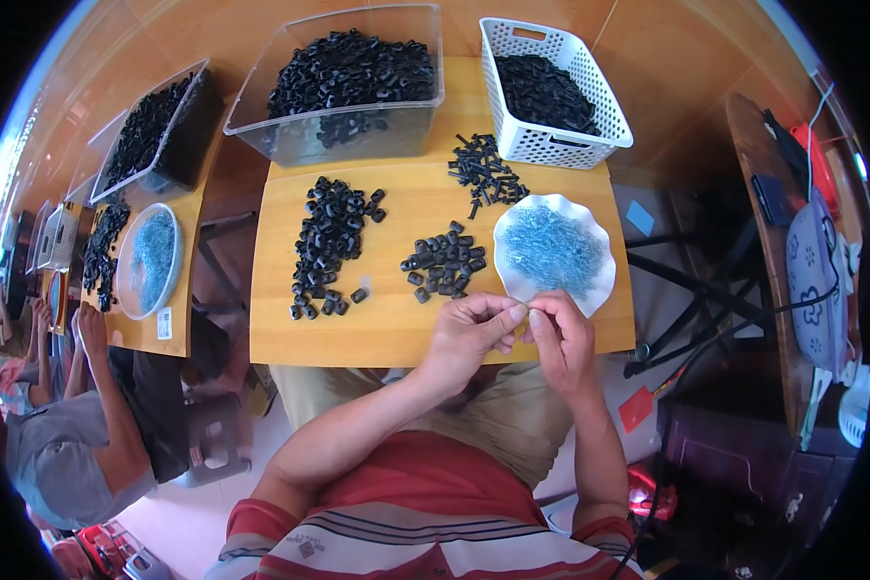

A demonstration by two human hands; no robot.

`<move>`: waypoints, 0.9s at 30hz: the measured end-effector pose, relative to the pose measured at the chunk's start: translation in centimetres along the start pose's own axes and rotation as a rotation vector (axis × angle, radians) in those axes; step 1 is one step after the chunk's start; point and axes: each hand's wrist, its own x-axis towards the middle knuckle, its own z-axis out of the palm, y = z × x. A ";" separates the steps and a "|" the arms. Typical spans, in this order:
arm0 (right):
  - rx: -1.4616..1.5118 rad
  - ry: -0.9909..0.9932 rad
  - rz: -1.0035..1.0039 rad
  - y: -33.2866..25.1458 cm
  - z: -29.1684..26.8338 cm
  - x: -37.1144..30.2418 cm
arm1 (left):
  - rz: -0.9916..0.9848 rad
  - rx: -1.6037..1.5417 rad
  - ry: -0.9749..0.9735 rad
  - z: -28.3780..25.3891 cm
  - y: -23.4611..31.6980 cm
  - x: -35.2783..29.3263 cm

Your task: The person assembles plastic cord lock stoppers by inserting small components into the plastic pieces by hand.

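Observation:
Close to the table's front edge, my left hand (476, 333) and my right hand (561, 340) meet fingertip to fingertip. Both are closed in a pinch; whatever lies between the fingers is too small to make out. Just beyond my right hand is a white wavy-rimmed plate (601, 280) heaped with small, thin bluish pieces (553, 247). A small group of short black plastic parts (445, 259) lies beyond my left hand. Farther left spreads a larger pile of similar black parts (327, 232). Slim black stem-like pieces (485, 172) are scattered behind the plate.
A clear bin (348, 145) of black parts stands at the back, beside a white perforated basket (561, 153) also holding black pieces. To the left, another person (77, 454) sits at a neighbouring table with a bin and a round tray. A wooden stand (759, 193) is at the right.

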 end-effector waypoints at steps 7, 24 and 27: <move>0.010 0.010 -0.007 0.5 0.5 -0.9 | 0.014 -0.017 0.072 -0.9 -0.3 -1.2; 0.059 -0.095 0.046 -1.1 2.5 -1.2 | -0.055 -0.262 0.016 -3.8 0.3 -3.5; 0.034 -0.120 0.037 -1.1 2.8 -1.3 | -0.048 -0.265 0.017 -3.9 0.5 -3.8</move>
